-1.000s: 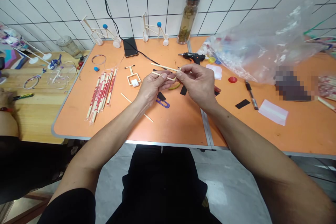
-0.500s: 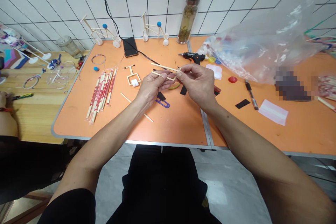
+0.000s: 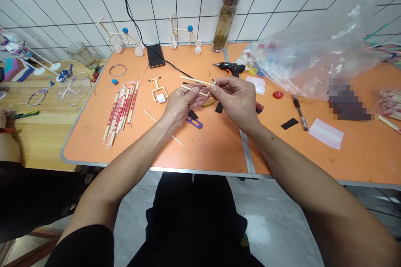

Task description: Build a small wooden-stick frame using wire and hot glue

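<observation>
Above the orange table, my left hand (image 3: 183, 102) pinches a thin wooden stick (image 3: 186, 88) between thumb and fingers. My right hand (image 3: 237, 96) grips the right end of a second wooden stick (image 3: 194, 80), which slants out to the left above the first. The sticks come close together at my right fingertips; whether they are joined there is hidden. Under my hands lie a purple-handled cutter (image 3: 196, 123) and black strips (image 3: 219, 108). A loose thin stick (image 3: 177, 140) passes beneath my left wrist. Left of my hands rests a small stick frame (image 3: 153, 95) with a white roll.
Paper-wrapped chopsticks (image 3: 125, 102) lie at left. Two stick bicycle models (image 3: 184, 33), a phone (image 3: 156, 56) and a tea bottle (image 3: 224, 21) line the wall. A glue gun (image 3: 231, 67), plastic bag (image 3: 300, 54) and pen (image 3: 300, 112) are right. Another person's arm (image 3: 9, 144) shows far left.
</observation>
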Demonstrator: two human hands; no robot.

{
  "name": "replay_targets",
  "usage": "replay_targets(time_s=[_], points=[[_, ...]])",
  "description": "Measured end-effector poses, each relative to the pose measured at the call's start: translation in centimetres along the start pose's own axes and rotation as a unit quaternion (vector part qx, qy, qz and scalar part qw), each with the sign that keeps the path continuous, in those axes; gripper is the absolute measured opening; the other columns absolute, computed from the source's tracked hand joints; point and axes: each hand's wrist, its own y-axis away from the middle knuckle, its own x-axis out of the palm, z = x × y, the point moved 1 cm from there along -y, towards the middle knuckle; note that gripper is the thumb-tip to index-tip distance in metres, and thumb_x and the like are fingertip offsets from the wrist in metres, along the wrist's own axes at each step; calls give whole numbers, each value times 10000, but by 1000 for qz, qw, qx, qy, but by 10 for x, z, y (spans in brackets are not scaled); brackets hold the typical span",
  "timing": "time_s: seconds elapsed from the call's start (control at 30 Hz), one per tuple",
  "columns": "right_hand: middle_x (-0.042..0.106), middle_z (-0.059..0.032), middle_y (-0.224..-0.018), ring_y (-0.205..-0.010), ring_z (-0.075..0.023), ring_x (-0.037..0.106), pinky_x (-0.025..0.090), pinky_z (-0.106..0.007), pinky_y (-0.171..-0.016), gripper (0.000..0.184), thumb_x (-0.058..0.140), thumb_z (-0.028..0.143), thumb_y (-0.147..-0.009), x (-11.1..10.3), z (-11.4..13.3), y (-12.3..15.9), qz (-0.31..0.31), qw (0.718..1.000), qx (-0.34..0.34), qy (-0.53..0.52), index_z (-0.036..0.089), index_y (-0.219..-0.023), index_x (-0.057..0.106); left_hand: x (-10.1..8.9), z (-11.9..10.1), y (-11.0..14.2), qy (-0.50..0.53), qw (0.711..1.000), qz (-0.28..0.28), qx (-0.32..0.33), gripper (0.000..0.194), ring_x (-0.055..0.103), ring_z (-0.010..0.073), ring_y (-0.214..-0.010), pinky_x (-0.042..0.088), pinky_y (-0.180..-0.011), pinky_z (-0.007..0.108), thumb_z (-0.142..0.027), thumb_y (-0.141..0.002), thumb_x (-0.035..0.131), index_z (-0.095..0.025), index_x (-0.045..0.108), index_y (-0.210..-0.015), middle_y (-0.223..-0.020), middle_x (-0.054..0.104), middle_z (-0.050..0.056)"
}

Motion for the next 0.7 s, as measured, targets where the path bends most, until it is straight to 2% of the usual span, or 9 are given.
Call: replay_targets(time_s=[0.33, 0.5, 0.7], points=[[793, -16, -849, -749, -222, 751, 587, -368, -652, 383, 923, 637, -930, -1, 0, 0, -6, 1000, -5, 16, 286, -877, 780, 0, 2, 0, 10, 1000, -2, 4, 190, 918, 180, -938, 707, -873, 230, -345, -1042, 918, -185, 833, -1098, -1152, 934, 97], [798, -17, -869, -775, -226, 766, 607, -374, -678, 356, 915, 605, -954, -1, 1, 0, 0, 1000, -9, 26, 286, -886, 773, 0, 2, 0, 4, 1000, -8, -1, 242, 924, 203, -1030, 714, -914, 236, -370, -1019, 943, -182, 826, -1117, -1180, 934, 110], [795, -17, -856, -776, -222, 756, 591, -372, -682, 314, 910, 560, -950, -1, 3, 1, -1, 1000, -5, 13, 284, -878, 778, 0, 0, 0, 6, 1000, -3, 2, 203, 924, 204, -1036, 712, -894, 231, -340, -1041, 917, -175, 824, -1114, -1194, 932, 114]])
